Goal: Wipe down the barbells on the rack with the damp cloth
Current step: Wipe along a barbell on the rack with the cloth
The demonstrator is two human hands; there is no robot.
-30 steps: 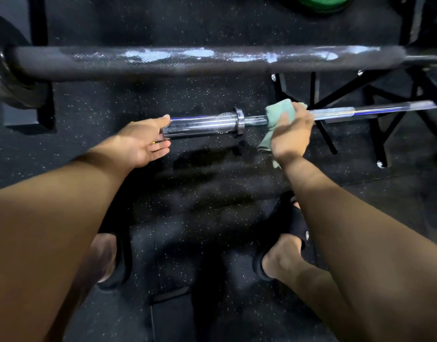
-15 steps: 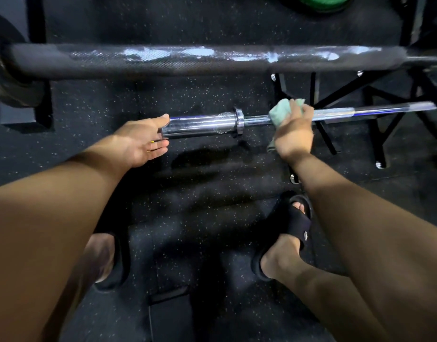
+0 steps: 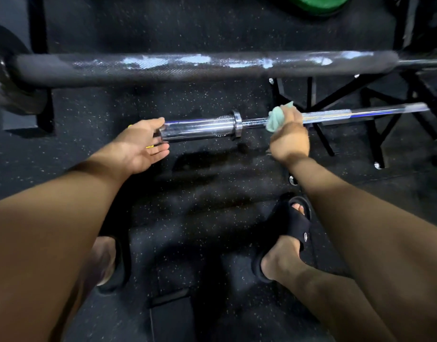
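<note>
Here, seen from the head camera, the right hand (image 3: 289,139) wraps the green cloth (image 3: 276,118) around the thin shaft of the chrome bar (image 3: 340,114), fingers curled over cloth and shaft together, just right of the collar (image 3: 236,124). The bar runs left to right at the middle of the view, its right part passing over the black rack (image 3: 322,99). The left hand (image 3: 141,144) sits at the left end of the sleeve (image 3: 195,130), palm against the end face, fingers straight and relaxed and gripping nothing; it appears to steady the bar.

Farther off, a thicker dark bar (image 3: 188,67) lies parallel, with pale wet-looking patches along its surface. A green plate (image 3: 311,4) shows at the far edge. The floor (image 3: 212,183) is speckled black rubber.

The step in hand is judged to be wiping the chrome bar's shaft near the collar. The next move probably calls for sliding the gripped cloth rightward along the shaft, keeping pressure all round, while the left hand braces the sleeve against rolling. Whether the sleeve is already wiped cannot be told.
</note>
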